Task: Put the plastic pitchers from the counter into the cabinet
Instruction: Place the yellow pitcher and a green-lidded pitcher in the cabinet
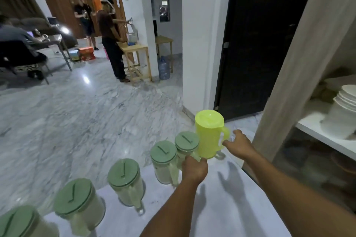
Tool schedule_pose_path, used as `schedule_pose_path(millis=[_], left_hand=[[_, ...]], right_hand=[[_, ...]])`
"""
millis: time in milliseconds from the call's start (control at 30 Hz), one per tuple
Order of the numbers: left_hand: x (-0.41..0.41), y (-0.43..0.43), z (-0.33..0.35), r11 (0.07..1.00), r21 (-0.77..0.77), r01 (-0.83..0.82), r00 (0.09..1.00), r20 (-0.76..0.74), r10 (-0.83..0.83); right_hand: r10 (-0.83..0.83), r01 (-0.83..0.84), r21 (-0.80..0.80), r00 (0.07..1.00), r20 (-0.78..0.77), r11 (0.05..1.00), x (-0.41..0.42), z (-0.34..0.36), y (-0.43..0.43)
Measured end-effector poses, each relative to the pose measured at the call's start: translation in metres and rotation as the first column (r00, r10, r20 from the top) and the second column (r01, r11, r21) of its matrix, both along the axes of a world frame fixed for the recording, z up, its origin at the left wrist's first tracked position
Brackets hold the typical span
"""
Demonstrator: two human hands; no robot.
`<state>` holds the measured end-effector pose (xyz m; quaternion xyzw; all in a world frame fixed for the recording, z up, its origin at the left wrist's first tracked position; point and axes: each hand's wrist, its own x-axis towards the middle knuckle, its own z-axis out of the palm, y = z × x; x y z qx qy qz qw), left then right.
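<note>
- Noted six pitchers in a row along the far edge of the desk (pixel 221 208): one yellow pitcher (pixel 209 133) at the right end, five clear green-lidded ones running off to the left.
- Found all six standing upright on the desk, lids on; none yet in the cabinet (pixel 308 54).
- Judged the step in hand as the first pickup, two pitchers at once.
- Observed the right hand (pixel 239 145) at the yellow pitcher's handle, fingers loosely spread, fingertips touching or just short of the handle; contact could not be confirmed. Not yet closed round it.
- Observed the left hand (pixel 194 169) curled into a fist at the handle of the nearest green-lidded pitcher (pixel 186 145), the one just beside the yellow. Appeared to grip that handle, though the handle itself lay hidden behind the knuckles.
- Saw the cabinet standing open at the right, with its white shelf (pixel 316 131) carrying stacked white bowls (pixel 342 113); lower compartment dim, contents unclear.
- Next move, as judged: close the right hand through the yellow handle, lift both pitchers clear of their neighbours, swing right to the cabinet.
- Flagged tight spacing between the two gripped pitchers; straight lift advised to avoid knocking the third.
</note>
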<state>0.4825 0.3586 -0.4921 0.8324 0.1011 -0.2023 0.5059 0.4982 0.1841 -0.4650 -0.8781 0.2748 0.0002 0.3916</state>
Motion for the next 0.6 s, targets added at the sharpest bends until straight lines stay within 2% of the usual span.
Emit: schedule_pose_path(millis=[100, 200, 400, 600], left_hand=[[0.014, -0.023, -0.02, 0.991, -0.001, -0.131, 0.987, -0.093, 0.131], [0.023, -0.035, -0.035, 0.981, -0.009, -0.193, 0.971, -0.147, 0.189], [0.044, -0.044, -0.063, 0.953, -0.036, -0.301, 0.948, -0.114, 0.296], [0.042, -0.041, -0.043, 0.944, -0.151, -0.294, 0.955, -0.073, 0.286]], right_hand=[[0.006, -0.006, 0.025, 1.0, 0.004, 1.0, 0.034, -0.01, -0.014], [0.066, -0.064, 0.058, 0.997, -0.034, 0.996, 0.058, -0.025, -0.024], [0.11, -0.109, 0.081, 0.994, -0.008, 0.991, 0.082, -0.041, -0.036], [0.048, -0.038, 0.249, 0.998, -0.035, 0.968, 0.056, -0.035, -0.035]])
